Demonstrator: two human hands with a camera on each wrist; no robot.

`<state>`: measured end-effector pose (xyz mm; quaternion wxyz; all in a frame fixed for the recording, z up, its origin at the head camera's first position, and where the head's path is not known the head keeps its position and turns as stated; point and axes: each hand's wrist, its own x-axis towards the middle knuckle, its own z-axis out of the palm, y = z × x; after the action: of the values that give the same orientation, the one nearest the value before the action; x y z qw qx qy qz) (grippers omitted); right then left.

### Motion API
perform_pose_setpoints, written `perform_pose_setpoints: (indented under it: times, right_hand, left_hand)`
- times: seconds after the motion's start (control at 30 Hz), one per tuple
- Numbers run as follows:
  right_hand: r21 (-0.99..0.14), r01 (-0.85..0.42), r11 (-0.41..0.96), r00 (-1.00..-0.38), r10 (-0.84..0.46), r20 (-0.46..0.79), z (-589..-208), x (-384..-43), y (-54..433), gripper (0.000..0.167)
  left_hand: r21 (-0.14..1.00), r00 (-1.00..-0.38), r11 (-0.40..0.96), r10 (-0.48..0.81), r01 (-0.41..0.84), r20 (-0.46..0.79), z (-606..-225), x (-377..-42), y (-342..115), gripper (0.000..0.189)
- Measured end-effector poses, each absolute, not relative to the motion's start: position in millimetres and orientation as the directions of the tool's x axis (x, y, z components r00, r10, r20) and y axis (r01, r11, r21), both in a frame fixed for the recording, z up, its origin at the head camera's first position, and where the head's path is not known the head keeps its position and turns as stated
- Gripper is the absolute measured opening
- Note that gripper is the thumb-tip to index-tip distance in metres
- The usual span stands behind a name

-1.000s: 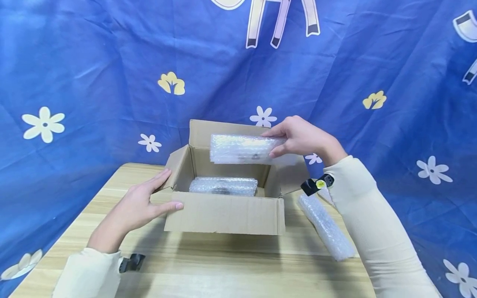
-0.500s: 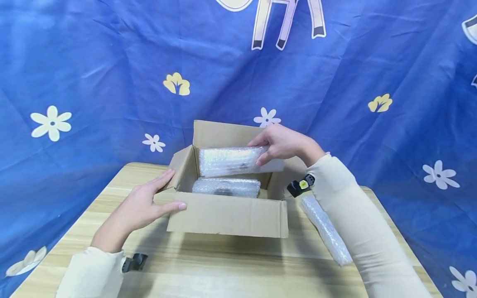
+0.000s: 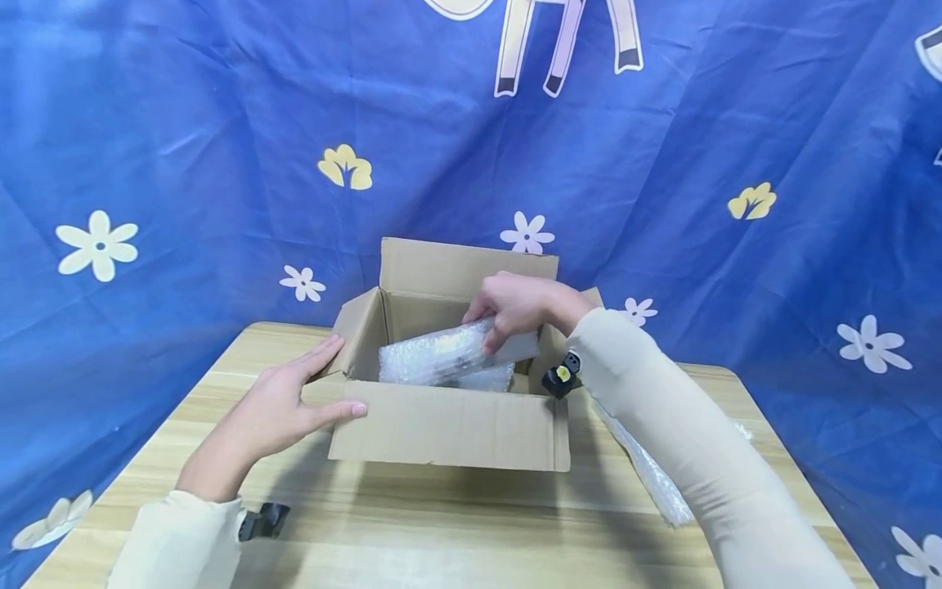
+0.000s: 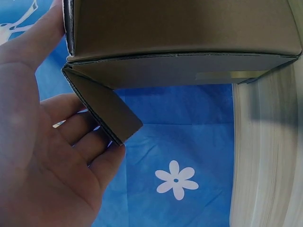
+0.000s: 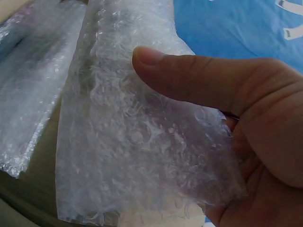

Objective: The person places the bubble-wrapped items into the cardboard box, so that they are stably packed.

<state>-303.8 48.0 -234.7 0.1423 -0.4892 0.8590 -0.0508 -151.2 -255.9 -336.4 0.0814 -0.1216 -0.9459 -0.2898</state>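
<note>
My right hand [image 3: 515, 307] grips a bubble-wrapped package [image 3: 427, 356], thumb on the near face and fingers behind it. This package is inside the open cardboard box [image 3: 449, 425], tilted with its left end lower. Partly covered below it lies a second bubble-wrapped package [image 3: 489, 378], whose end [image 5: 33, 90] also shows in the right wrist view. What the wrap encloses is blurred. At the box's left side my left hand [image 3: 275, 409] holds the left flap [image 4: 104, 104], its thumb along the front flap and its fingers behind the cardboard.
A third bubble-wrapped roll [image 3: 648, 466] lies on the wooden table [image 3: 441, 540] right of the box, partly under the right forearm. A blue curtain [image 3: 221, 164] with flower prints hangs right behind the table. The box's flaps stand outward.
My right hand has carried its package left and down from above the box to inside it, and the package has tilted. My left hand keeps its hold on the box.
</note>
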Motion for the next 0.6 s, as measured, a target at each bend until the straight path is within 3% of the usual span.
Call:
perform_pose_setpoints:
  times: [0.27,0.43,0.6]
  right_hand:
    - [-0.234,-0.826,0.513,-0.437,-0.844,-0.310,-246.2,-306.5,34.8,0.036]
    - [-0.219,-0.851,0.478,-0.393,-0.855,-0.337,-252.0,-310.1,29.3,0.030]
    - [-0.230,-0.846,0.481,-0.387,-0.851,-0.355,-254.8,-313.0,25.4,0.031]
  left_hand:
    - [0.536,-0.959,0.799,0.185,0.274,0.213,-334.7,-150.7,-254.5,0.102]
    - [0.528,-0.961,0.806,0.182,0.268,0.210,-333.9,-150.2,-254.8,0.102]
    - [0.526,-0.958,0.805,0.182,0.274,0.220,-333.6,-149.6,-255.1,0.102]
